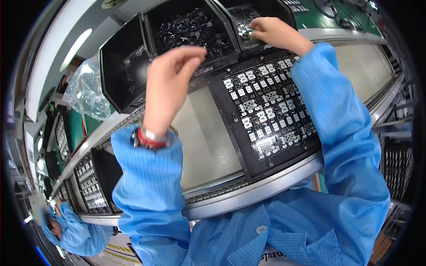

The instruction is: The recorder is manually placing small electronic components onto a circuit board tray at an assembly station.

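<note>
My left hand (171,82), a wristwatch and a red band at its wrist, hovers over the near edge of the middle black bin (147,42). Its fingers are bent and drawn in toward the thumb; anything between them is too small to make out. Small dark parts (191,29) fill that bin. Over the right-hand bin, among small shiny metal parts (243,26), my right hand (282,35) has its fingertips pinched, and what they hold is hidden. Between my forearms lies a black tray (235,146) bearing circuit boards (270,106) with rows of white components.
A third black bin (117,66) stands at the left, beside a clear plastic bag (88,91). The tray rests on a conveyor with metal rails (262,181). More board trays (91,184) sit further left, where a co-worker in blue (82,232) is at work.
</note>
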{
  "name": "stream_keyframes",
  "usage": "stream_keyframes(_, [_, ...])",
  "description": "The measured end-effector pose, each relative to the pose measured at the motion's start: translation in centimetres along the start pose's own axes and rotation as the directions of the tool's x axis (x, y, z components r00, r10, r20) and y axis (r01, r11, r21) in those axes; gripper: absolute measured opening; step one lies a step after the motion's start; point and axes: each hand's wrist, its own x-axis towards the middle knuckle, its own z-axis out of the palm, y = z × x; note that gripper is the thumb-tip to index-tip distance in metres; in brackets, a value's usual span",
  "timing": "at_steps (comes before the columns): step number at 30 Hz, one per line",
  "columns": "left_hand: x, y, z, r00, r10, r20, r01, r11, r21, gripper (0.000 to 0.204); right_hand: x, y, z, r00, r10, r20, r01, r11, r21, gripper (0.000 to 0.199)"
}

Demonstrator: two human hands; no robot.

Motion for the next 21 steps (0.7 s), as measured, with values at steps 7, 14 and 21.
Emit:
stream_keyframes(7, [-3.2,-0.6,1.4,0.827,-0.402,0.392,0.530,0.791,-0.306,0.022,2.0,-1.9,1.9,0.988,-0.143,0.060,0.142,0.990,0.013,0.019])
stream_keyframes(14, [-3.2,-2.8,3.9,0.832,-0.447,0.328,0.541,0.784,-0.304,0.018,0.0,-0.6,0.3,0.972,-0.063,-0.227,0.101,0.981,0.163,0.013])
stream_keyframes(21, [-2.9,-4.4,5.7,0.955,-0.234,0.185,0.266,0.948,-0.174,0.018,0.7,1.2,1.1,0.995,-0.092,0.032,0.087,0.988,0.130,0.028])
